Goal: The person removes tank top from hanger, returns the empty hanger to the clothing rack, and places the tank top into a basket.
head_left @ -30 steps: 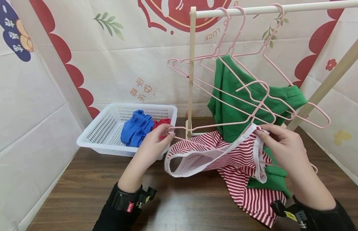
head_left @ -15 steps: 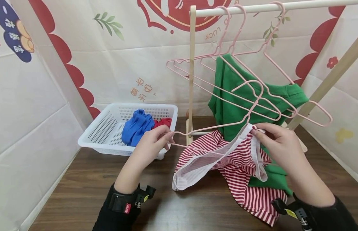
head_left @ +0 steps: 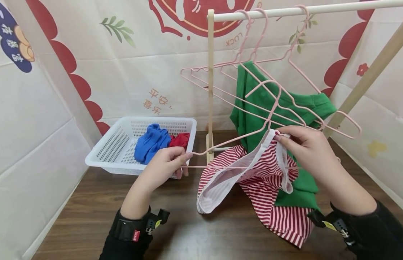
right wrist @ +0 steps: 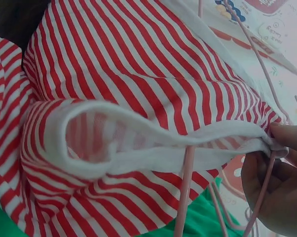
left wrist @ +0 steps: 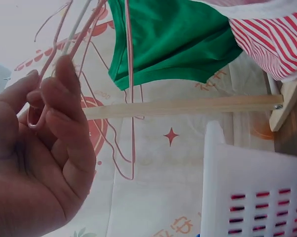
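Note:
In the head view my left hand (head_left: 165, 164) grips the left end of a pink clothes hanger (head_left: 235, 139), whose hook points up. The left wrist view shows the fingers curled round the hanger's bent end (left wrist: 34, 124). My right hand (head_left: 305, 148) pinches the white-edged shoulder of a red-and-white striped sleeveless top (head_left: 263, 187) by the hanger's neck. The hanger's right side passes into the top, and a pink bar (right wrist: 185, 192) comes out by the white-trimmed opening in the right wrist view. The top's left shoulder hangs loose below the hanger, and its lower part lies on the table.
Behind, a green garment (head_left: 250, 108) hangs on a rack with a white rail (head_left: 269, 13) and wooden posts (head_left: 210, 72). Several pink hangers share the rail. At the left, a white basket (head_left: 105, 160) holds a blue cloth (head_left: 150, 142) and a red cloth (head_left: 180, 139).
My left hand has drawn the hanger's end leftward and slightly down, and the hook has shifted left. The top's left shoulder has dropped lower, off the hanger's left side. My right hand keeps its pinch.

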Demonstrator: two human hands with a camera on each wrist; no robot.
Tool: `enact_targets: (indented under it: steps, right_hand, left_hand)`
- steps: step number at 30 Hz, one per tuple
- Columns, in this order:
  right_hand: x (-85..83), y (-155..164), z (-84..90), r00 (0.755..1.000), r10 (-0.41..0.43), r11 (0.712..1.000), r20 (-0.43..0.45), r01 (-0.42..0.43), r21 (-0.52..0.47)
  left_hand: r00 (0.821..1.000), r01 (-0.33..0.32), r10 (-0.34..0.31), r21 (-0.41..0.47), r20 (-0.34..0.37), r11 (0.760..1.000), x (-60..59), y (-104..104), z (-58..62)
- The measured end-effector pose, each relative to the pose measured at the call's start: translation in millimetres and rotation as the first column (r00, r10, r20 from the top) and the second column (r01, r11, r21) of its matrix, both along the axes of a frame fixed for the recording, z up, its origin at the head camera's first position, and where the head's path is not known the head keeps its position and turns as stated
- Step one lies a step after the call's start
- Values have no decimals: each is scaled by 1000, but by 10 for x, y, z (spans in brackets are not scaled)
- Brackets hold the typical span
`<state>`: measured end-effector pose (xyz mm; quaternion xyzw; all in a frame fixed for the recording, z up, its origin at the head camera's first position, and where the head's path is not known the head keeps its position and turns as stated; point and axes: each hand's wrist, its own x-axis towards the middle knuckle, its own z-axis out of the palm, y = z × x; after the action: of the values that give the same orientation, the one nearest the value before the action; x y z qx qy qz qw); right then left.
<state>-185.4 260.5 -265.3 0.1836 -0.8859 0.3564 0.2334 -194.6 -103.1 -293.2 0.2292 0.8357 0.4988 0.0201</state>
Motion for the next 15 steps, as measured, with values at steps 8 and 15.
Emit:
enact_targets:
  steps: [8,15]
  right_hand:
    - [-6,-82,131,999,51,998,-9,-51,24]
    - [44,-91,157,999,49,996,-13,-48,69]
  left_hand:
    - [974,-102,134,174,-183,979,153,-81,59]
    - [905,-183,256,233,-339,955,283,-182,93]
